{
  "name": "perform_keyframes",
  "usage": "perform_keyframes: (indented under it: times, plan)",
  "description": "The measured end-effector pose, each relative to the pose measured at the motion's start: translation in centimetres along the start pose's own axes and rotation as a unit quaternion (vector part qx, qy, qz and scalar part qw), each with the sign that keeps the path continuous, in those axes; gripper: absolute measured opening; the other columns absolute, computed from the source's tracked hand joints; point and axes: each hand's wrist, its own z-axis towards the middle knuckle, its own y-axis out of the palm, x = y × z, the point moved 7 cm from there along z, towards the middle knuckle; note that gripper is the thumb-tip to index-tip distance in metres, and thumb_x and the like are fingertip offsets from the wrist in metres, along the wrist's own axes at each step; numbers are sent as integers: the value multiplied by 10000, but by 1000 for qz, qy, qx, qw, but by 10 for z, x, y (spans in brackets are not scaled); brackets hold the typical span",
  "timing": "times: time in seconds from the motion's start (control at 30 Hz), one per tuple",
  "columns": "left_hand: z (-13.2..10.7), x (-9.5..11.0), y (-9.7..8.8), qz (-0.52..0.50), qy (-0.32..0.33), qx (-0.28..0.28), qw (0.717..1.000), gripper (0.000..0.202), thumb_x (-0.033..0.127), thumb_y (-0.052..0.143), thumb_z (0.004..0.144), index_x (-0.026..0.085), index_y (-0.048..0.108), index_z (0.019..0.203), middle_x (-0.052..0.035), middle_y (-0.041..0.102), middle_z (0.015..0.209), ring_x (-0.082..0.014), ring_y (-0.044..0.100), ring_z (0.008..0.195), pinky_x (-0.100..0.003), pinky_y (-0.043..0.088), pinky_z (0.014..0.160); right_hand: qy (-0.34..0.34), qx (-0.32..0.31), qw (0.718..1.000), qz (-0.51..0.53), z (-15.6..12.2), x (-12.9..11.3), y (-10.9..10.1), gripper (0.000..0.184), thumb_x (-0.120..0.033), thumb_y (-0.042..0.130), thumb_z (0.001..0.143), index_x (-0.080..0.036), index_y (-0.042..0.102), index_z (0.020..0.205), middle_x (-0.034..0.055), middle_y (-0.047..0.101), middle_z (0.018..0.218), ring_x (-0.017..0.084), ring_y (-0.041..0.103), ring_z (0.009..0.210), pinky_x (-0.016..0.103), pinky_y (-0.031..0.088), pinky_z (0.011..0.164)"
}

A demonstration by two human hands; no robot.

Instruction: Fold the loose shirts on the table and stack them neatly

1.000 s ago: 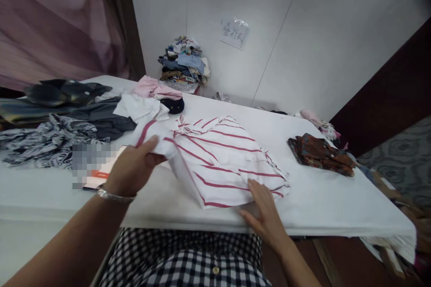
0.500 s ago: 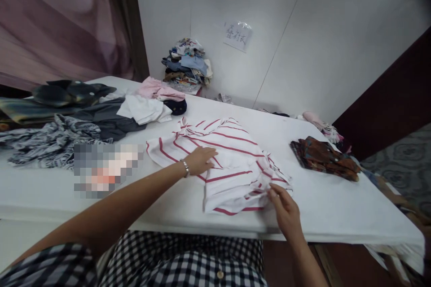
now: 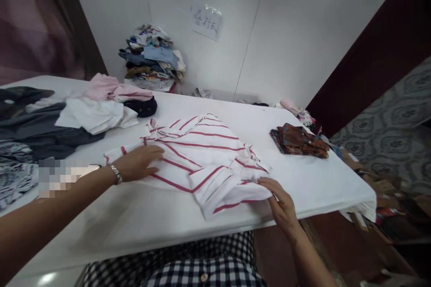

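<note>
A white shirt with red stripes (image 3: 215, 143) lies spread on the white-covered table, its near right part folded over and wrinkled. A knotted or gathered bit of cloth shows at its upper left. My left hand (image 3: 139, 163), with a bracelet on the wrist, rests flat on the shirt's left side, fingers stretched out. At the right end, my right hand (image 3: 282, 204) has the shirt's edge between thumb and fingers. The cloth under both hands is partly hidden.
A folded brown patterned garment (image 3: 299, 140) lies to the right on the table (image 3: 303, 188). Loose clothes, among them a white one (image 3: 96, 114) and a pink one (image 3: 116, 89), lie at left. A tall clothes stack (image 3: 153, 58) stands by the wall, below a handwritten sign (image 3: 207, 22).
My left hand has slid left across the shirt, from its middle to its left side. My right hand stays at the right edge, where the near cloth has shifted. The view has turned right.
</note>
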Motion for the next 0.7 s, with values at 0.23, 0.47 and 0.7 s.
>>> perform_keyframes:
  times: [0.23,0.47,0.7]
  plan:
    - [26,26,22,-10,24,0,1000,845,16,450,621,210,340,1436,-63,390,1489,-208,270,1404,-408,238,1143,16,4,1000,3,1,-6,-13,304,-239,491,915,-259,641,1178,55,672,1167,237,552,1199,461,383,1087]
    - [36,67,-28,64,22,-77,995,380,31,478,620,155,672,922,-99,676,917,-251,589,995,-535,245,1099,48,5,998,-35,-5,-7,-28,276,-258,474,906,-266,675,1097,55,704,1051,221,661,985,330,554,833]
    - [-9,75,-89,78,-7,-25,997,232,1,470,612,176,571,725,-44,648,849,-200,575,928,-437,312,1067,33,-201,965,-167,-12,2,-4,484,-320,607,815,-317,557,1296,68,685,1101,236,657,936,350,562,769]
